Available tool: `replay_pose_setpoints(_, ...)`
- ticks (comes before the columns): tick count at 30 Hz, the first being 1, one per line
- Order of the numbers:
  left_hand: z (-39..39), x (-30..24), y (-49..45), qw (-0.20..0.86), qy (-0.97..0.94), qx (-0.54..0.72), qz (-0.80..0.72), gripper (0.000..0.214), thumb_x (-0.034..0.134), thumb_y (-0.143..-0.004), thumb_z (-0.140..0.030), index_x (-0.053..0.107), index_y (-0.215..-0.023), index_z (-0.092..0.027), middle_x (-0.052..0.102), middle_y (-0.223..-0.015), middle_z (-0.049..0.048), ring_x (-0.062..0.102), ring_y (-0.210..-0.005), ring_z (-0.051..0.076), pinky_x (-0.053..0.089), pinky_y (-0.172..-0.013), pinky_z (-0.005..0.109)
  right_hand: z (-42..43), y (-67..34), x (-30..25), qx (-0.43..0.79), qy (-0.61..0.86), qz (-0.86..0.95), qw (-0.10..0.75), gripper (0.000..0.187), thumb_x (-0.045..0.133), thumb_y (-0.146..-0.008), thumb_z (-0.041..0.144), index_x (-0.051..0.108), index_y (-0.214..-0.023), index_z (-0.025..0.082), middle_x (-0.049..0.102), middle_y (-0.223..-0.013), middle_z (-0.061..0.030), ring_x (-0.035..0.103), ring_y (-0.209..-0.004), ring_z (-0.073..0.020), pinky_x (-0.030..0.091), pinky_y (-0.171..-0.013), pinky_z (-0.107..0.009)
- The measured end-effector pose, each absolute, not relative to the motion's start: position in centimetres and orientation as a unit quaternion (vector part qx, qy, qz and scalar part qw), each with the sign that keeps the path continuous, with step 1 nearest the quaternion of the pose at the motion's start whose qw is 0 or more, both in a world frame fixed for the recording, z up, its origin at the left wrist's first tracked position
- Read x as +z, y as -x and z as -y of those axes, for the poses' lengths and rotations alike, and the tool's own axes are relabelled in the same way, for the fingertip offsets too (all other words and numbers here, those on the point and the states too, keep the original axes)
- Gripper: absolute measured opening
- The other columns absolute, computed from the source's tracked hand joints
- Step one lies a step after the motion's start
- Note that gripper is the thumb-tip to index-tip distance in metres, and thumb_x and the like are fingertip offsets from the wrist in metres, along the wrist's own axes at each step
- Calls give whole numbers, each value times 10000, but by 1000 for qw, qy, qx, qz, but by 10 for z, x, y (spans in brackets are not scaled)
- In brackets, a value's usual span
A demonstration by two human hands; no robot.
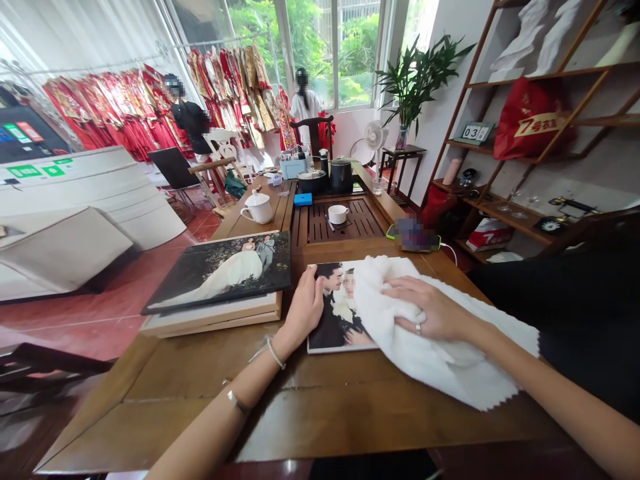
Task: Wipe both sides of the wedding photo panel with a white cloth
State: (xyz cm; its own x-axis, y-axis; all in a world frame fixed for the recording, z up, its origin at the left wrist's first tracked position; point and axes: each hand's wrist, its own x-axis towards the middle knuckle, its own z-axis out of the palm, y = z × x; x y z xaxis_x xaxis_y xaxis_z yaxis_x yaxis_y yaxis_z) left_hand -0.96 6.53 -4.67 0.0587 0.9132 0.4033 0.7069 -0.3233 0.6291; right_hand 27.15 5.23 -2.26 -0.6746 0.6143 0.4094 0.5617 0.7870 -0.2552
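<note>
A wedding photo panel (337, 320) lies flat on the wooden table, showing a couple close together. My left hand (306, 303) grips its left edge, thumb and fingers together along the side. Over the panel's right part spreads a white cloth (460, 353) with a zigzag-cut edge. My right hand (430, 310), wearing a ring, presses down on the bunched cloth and holds it against the panel. The panel's right side is hidden beneath the cloth. Left of my left hand, a larger wedding photo panel (235, 270) rests on a stack of other panels (215, 323).
Beyond the panels stand a lidded white cup (258, 207), a slatted tea tray (350, 227) with a small white cup (338, 213), and a dark kettle (341, 175). A phone (414, 235) with a cable lies at right. Two people stand near red garments (110, 107) at the back.
</note>
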Motion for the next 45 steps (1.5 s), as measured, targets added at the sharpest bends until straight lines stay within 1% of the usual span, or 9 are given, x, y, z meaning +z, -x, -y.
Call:
replay_pose_setpoints(4, -64, -45, 8, 151, -705, 396, -569, 432, 299, -958, -317, 445, -1295, -90, 506, -1365, 208, 432, -1330, 263, 314, -1123, 470, -84, -262, -25, 22, 375, 894, 245, 369, 582, -831, 377, 623, -1139, 179, 622, -1182, -138, 579, -1091, -290, 467, -944, -456)
replay_pose_setpoints(8, -64, -46, 8, 189, -682, 419, -569, 454, 315, -957, -314, 364, -1349, -90, 509, -1362, 218, 472, -1299, 251, 344, -1099, 463, -103, -229, -21, 10, 411, 884, 223, 400, 561, -848, 404, 611, -1177, 183, 601, -1232, -131, 562, -1102, -302, 457, -937, -473)
replay_pose_setpoints(10, -64, -48, 9, 198, -678, 430, -562, 438, 320, -957, -309, 365, -1346, -114, 515, -1359, 204, 490, -1283, 243, 359, -1085, 458, -106, -211, -18, 6, 413, 885, 215, 414, 557, -854, 406, 600, -1201, 186, 590, -1249, -134, 557, -1097, -303, 452, -929, -473)
replay_pose_setpoints(17, -64, -46, 10, 197, -688, 429, -551, 413, 312, -958, -315, 403, -1309, -117, 496, -1378, 202, 451, -1316, 246, 343, -1098, 460, -80, -188, -11, 23, 333, 923, 192, 376, 562, -853, 373, 603, -1180, 193, 595, -1212, -127, 555, -1050, -291, 466, -883, -447)
replay_pose_setpoints(24, -64, -45, 10, 177, -695, 417, -558, 404, 303, -960, -316, 433, -1279, -105, 520, -1345, 209, 469, -1295, 249, 342, -1098, 471, -37, -236, -9, 75, 283, 937, 188, 403, 626, -798, 302, 600, -1197, 249, 572, -1284, -97, 536, -1139, -277, 437, -967, -454)
replay_pose_setpoints(30, -65, -46, 10, 166, -699, 415, -558, 402, 315, -956, -312, 455, -1262, -91, 536, -1318, 211, 463, -1302, 258, 339, -1103, 462, -61, -268, -19, 45, 364, 900, 236, 352, 594, -816, 342, 637, -1136, 201, 627, -1202, -126, 584, -1100, -279, 476, -940, -444)
replay_pose_setpoints(38, -65, -48, 10, 172, -696, 423, -554, 386, 322, -957, -318, 459, -1263, -125, 536, -1319, 185, 470, -1292, 250, 337, -1098, 467, -98, -217, -16, 0, 439, 876, 197, 411, 547, -853, 398, 609, -1197, 181, 591, -1261, -142, 564, -1087, -311, 444, -936, -485)
replay_pose_setpoints(41, -65, -47, 10, 175, -697, 434, -543, 373, 322, -961, -325, 454, -1265, -154, 540, -1312, 159, 493, -1261, 235, 348, -1087, 455, -90, -195, -17, -5, 414, 887, 205, 405, 540, -864, 385, 603, -1208, 183, 584, -1264, -146, 560, -1054, -307, 444, -910, -481)
replay_pose_setpoints(45, -63, -41, 10, 188, -705, 442, -522, 352, 307, -968, -314, 467, -1239, -158, 572, -1258, 148, 531, -1197, 218, 377, -1057, 419, -71, -187, -17, 33, 307, 924, 226, 393, 569, -847, 364, 614, -1192, 181, 587, -1263, -123, 547, -1073, -283, 436, -931, -448)
